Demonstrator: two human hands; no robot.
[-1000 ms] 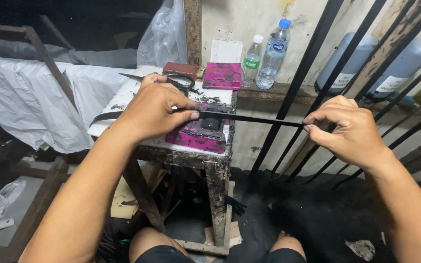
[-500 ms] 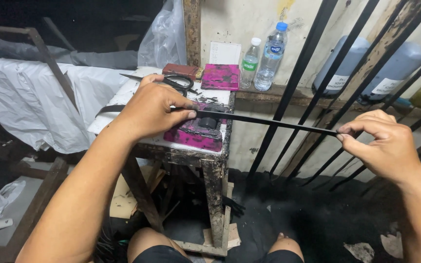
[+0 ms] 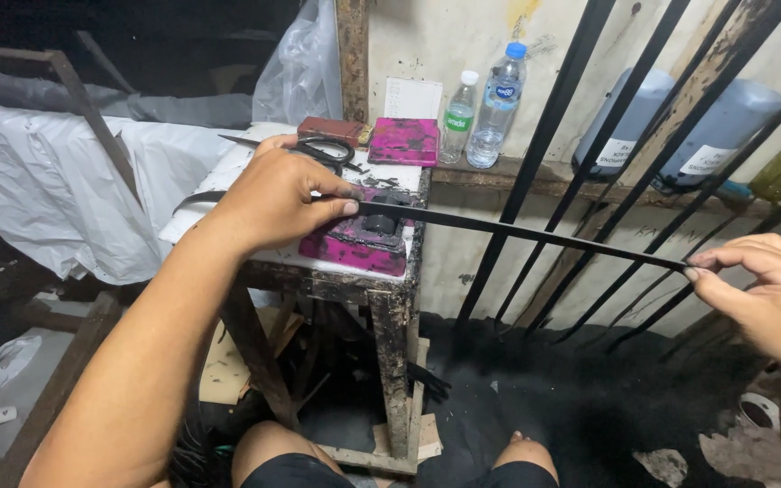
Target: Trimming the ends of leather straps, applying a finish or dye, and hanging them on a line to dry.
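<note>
— From over the shoulder, what's in the hands?

— A long black strip point(image 3: 517, 233). The left hand point(image 3: 273, 199) is closed on it, thumb pinning it over the pink block point(image 3: 359, 244) on the small stand point(image 3: 399, 316). The right hand point(image 3: 770, 289) pinches the far end between thumb and fingertip, out near the black bars point(image 3: 535, 172). The strip runs taut and nearly level between them.

— Anything close by?

— Scissors point(image 3: 323, 149) behind the left hand, a pink box point(image 3: 404, 142), two bottles point(image 3: 485, 108) on the ledge, white plastic sheet point(image 3: 38, 199) on the left.

— What could go wrong?

— I reckon that fingertip pinch is slight; pull harder and the end could slip and whip back. The block looks stained, so the strip may smear the fingers. And a sideways tug might shift the block towards the stand's edge.
</note>
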